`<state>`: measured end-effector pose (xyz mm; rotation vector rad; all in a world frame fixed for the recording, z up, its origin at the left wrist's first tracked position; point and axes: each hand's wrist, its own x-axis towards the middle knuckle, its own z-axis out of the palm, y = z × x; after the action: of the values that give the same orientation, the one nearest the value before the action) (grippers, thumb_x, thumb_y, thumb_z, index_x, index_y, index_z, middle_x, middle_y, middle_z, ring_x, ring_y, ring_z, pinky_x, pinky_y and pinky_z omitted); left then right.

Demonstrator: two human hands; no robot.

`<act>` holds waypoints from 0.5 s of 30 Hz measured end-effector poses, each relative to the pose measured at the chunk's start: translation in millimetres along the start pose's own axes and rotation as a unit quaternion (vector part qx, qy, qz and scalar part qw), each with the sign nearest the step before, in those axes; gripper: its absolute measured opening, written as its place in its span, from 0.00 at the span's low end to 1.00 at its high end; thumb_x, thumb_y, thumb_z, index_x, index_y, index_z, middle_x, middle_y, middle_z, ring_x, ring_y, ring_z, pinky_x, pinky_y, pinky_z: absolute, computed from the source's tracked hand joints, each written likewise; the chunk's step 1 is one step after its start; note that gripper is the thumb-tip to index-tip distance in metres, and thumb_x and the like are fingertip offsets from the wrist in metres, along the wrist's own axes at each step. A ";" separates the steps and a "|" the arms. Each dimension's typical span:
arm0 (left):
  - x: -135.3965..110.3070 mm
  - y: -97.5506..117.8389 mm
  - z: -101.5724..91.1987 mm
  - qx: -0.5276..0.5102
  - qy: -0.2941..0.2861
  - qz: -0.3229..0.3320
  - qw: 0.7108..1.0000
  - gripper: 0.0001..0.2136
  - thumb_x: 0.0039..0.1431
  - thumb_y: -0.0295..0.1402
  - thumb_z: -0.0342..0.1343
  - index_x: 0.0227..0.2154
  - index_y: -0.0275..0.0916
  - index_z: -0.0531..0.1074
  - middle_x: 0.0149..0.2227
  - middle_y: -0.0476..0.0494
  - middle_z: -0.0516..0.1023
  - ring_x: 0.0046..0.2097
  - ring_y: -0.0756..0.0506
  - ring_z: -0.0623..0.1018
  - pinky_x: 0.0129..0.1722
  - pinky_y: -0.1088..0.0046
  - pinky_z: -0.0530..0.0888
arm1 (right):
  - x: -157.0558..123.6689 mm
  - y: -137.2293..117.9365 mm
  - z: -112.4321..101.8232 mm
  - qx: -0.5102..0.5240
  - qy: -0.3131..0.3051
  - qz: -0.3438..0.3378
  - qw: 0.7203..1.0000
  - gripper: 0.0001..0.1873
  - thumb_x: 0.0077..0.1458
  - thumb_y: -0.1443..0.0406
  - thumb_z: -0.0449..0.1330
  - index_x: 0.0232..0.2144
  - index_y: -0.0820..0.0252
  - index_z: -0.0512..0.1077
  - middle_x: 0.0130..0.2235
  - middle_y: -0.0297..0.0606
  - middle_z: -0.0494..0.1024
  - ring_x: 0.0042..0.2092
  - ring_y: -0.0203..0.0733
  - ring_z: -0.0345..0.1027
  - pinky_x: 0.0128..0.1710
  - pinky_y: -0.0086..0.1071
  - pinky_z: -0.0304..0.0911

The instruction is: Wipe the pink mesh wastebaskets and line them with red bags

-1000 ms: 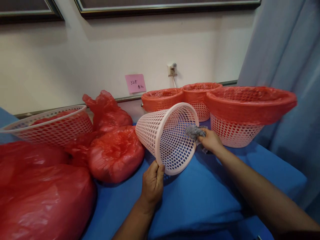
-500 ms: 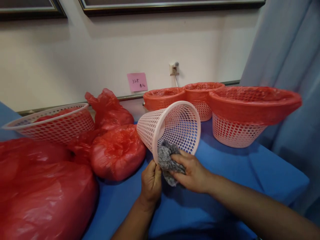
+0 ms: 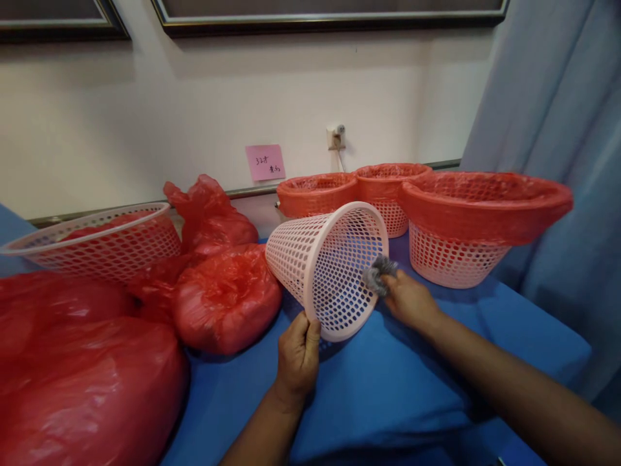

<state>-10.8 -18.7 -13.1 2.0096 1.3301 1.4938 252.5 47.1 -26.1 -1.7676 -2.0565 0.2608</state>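
Observation:
A pale pink perforated plastic wastebasket (image 3: 295, 249) lies tilted on its side, its round mouth turned toward me and to the right. My left hand (image 3: 298, 353) is closed on the lower left of its rim, thumb in front. In my right hand (image 3: 412, 301) a crumpled grey cloth (image 3: 380, 275) is gripped, pressed at the right side of the rim. The right fingertips are partly hidden by the cloth.
Several red plastic bags (image 3: 228, 298) bulge on the left of the blue-covered table (image 3: 388, 382). Behind them stands a white mesh basket (image 3: 145, 243). Red-lined baskets (image 3: 456, 259) stand at the back right. On the wall are a pink note (image 3: 265, 162) and a socket (image 3: 336, 138).
My right hand has carried the grey cloth from the lower left of the rim to its right side. My left hand keeps its hold on the wastebasket.

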 end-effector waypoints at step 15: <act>-1.2 -1.2 -2.8 0.010 0.000 0.019 1.000 0.16 0.72 0.37 0.48 0.29 0.39 0.72 0.26 0.51 0.73 0.27 0.50 0.70 0.29 0.76 0.68 | 65.3 -62.0 -58.7 0.516 0.249 -0.016 0.819 0.21 0.47 0.63 0.64 0.46 0.58 0.79 0.41 0.36 0.83 0.42 0.42 0.77 0.49 0.39 0.73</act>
<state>-13.9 -19.8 -13.5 2.0582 1.3188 1.5027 214.6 92.6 63.7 -0.9520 -1.1564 0.6643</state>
